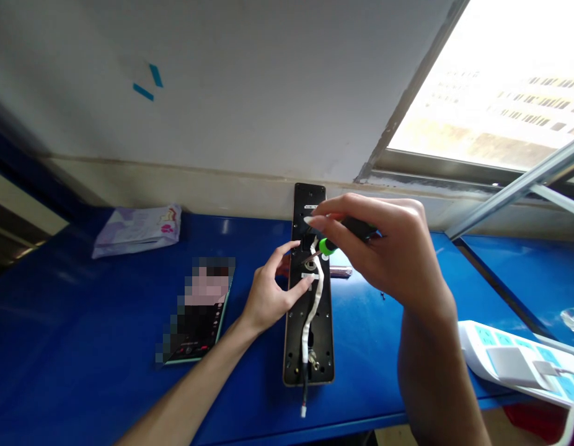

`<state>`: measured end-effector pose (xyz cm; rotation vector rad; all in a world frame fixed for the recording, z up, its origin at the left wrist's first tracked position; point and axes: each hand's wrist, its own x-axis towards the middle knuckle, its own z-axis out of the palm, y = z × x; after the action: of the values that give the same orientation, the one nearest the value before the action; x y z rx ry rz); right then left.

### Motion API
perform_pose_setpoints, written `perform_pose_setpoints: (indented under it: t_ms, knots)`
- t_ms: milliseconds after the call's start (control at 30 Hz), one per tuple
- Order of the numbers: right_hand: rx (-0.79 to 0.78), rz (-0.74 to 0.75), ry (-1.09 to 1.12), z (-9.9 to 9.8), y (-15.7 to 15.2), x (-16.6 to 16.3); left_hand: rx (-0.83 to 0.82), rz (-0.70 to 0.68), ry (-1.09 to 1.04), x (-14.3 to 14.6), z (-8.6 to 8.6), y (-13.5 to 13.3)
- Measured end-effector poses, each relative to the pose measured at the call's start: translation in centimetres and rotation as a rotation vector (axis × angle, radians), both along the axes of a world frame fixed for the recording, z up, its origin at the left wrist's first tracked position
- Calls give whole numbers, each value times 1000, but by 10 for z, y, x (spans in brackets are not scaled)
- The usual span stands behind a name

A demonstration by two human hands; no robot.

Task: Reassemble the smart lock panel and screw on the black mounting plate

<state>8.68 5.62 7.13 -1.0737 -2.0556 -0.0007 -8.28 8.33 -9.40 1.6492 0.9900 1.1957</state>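
Note:
A long black door-lock panel (310,347) lies face down on the blue table (105,322), with a white-wrapped cable (313,303) running along its back and past its near end. My right hand (389,248) is closed round a black and green screwdriver (336,241) whose tip points down at the panel's upper middle. My left hand (271,291) rests against the panel's left edge, its thumb and fingers spread and touching the panel near the cable.
A phone (198,313) with a lit screen lies left of the panel. A flat white and purple packet (138,229) sits at the back left. A white power strip (519,362) with a plugged charger is at the right. A small dark screw (382,295) lies on the table beside my right wrist.

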Motion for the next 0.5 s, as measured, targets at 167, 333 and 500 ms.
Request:
perform_pose_setpoints:
  t_ms: [167, 333, 500]
  knots:
    - [-42, 57, -54, 3, -3, 6, -16, -8, 4, 0, 0, 0]
    - [-24, 11, -32, 2, -1, 4, -6, -8, 8, 0, -2, 0]
    - [-11, 3, -43, 0, 0, 2, -4, -7, 4, -1, -1, 0]
